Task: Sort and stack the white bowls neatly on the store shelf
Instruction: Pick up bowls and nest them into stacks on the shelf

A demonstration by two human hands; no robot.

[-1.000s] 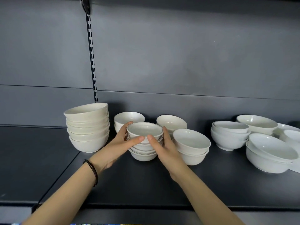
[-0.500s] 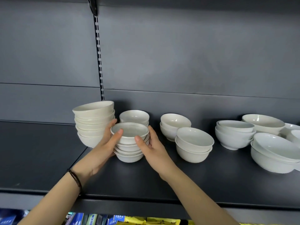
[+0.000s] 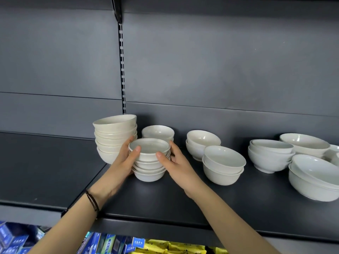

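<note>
A small stack of dark-rimmed white bowls (image 3: 149,162) is held between both hands, and its base appears to rest on the dark shelf (image 3: 201,200). The left hand (image 3: 122,167) is curled round the stack's left side, with the thumb laid on the top bowl's near rim. The right hand (image 3: 177,166) is curled round the right side in the same manner. The fingers (image 3: 136,150) are thus closed on the stack from both sides.

Just left of the left fingers a tall stack of cream bowls (image 3: 115,138) is recorded, its top bowl tilted. Directly behind the fingers a single-width back stack (image 3: 157,132) is partly hidden. Right of the right fingers, and apart from them, two double bowls are noted: a rear pair (image 3: 202,142) and a front pair (image 3: 223,165). Farther right, larger bowls (image 3: 270,154) are grouped.

A dark wristband (image 3: 92,200) is worn on the left wrist. Beneath the shelf edge, blue boxes (image 3: 110,244) and yellow packets (image 3: 174,247) are visible.
</note>
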